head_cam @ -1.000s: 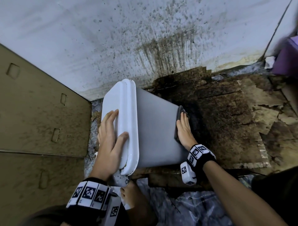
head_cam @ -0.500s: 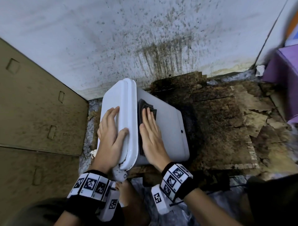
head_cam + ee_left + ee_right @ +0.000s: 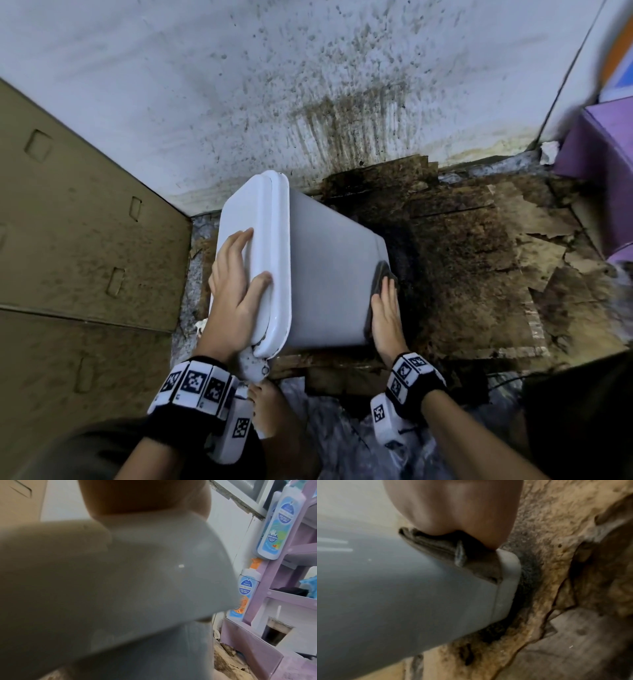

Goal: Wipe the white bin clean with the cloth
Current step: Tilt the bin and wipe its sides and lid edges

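The white bin [image 3: 325, 274] stands tilted to the left on the dirty floor, its lid [image 3: 250, 240] on the left. My left hand [image 3: 239, 284] lies flat on the lid, fingers spread and thumb hooked over the lid's rim. My right hand [image 3: 385, 308] presses a dark grey cloth [image 3: 380, 274] with straight fingers against the bin's right side, low near its base. In the right wrist view the cloth [image 3: 453, 551] lies folded under my palm, just above the bin's base edge [image 3: 506, 577]. The left wrist view is filled by the blurred lid [image 3: 120, 581].
A stained white wall [image 3: 308, 85] rises just behind the bin. Brown cardboard [image 3: 78, 222] stands at the left. Torn, soiled cardboard [image 3: 496, 257] covers the floor to the right. A purple shelf unit [image 3: 603, 144] with bottles [image 3: 281, 526] and a dark drink cup [image 3: 274, 632] stands at the far right.
Half a second ago my right hand pressed the cloth high on the bin's side next to the lid; it has slid down to the base end. The left hand stays on the lid.
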Motion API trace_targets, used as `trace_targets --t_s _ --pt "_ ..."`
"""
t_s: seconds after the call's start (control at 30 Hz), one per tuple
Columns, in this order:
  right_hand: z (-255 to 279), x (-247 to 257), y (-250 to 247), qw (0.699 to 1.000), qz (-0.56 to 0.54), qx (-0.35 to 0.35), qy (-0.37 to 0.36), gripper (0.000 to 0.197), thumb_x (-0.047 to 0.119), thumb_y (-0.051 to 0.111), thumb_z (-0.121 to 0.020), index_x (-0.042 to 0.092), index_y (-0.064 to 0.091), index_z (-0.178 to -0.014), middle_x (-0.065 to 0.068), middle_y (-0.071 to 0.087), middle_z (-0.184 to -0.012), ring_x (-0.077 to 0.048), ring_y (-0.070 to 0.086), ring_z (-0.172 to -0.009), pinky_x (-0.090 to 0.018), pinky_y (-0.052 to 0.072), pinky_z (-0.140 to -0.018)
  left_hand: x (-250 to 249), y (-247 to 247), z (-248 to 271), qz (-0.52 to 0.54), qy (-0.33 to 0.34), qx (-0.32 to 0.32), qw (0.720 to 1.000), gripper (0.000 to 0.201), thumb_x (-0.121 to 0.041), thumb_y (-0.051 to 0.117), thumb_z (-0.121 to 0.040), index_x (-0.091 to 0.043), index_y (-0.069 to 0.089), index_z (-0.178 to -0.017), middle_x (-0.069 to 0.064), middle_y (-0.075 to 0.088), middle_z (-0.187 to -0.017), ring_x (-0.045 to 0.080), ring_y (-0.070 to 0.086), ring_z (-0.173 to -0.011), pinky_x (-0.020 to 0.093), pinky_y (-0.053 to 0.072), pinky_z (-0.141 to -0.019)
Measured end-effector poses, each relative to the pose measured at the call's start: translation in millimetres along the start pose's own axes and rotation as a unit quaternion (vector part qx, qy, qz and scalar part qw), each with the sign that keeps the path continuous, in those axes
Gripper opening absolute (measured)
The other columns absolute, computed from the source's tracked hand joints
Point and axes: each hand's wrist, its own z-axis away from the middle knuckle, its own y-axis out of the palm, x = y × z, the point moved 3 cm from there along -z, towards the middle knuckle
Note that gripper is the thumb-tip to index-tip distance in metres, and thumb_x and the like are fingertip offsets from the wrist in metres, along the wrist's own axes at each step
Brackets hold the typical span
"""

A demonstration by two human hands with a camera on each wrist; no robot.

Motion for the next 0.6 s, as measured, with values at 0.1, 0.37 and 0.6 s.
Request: trace_targets --t_s 0.1,0.37,0.6 --pt "2 14 3 0.999 0.035 0.008 -0.002 0.051 0.015 0.024 -0.110 0.004 0.010 -0.158 -0.011 0.003 -0.169 -0.023 -0.001 -0.157 -0.026 -0.006 -0.122 -2 1 -1 -0.002 0.004 -0.008 1.000 0.072 -0.053 0.038 -0.090 -0.026 0.029 -0.156 -0.009 0.028 -0.158 0.011 0.021 -0.149 0.046 0.015 -0.123" --pt "55 103 32 0.987 -0.034 0.027 -0.152 0.054 0.029 0.028 -0.109 0.028 0.010 -0.160 0.013 0.001 -0.167 0.000 -0.004 -0.153 -0.023 -0.003 -0.124 0 3 -3 -0.006 0.010 -0.002 1.000 0.069 -0.052 0.037 -0.093 -0.027 0.028 -0.157 -0.005 0.026 -0.160 0.014 0.018 -0.152 0.053 0.016 -0.124" --pt "80 123 38 0.950 0.043 0.027 -0.307 0.056 0.040 0.015 -0.106 0.027 0.010 -0.161 0.013 0.006 -0.169 -0.004 0.003 -0.155 -0.025 0.004 -0.125 -2 6 -2 -0.002 0.007 0.000 1.000 0.069 -0.053 0.037 -0.093 -0.030 0.026 -0.157 -0.006 0.024 -0.161 0.015 0.017 -0.153 0.056 0.017 -0.123"
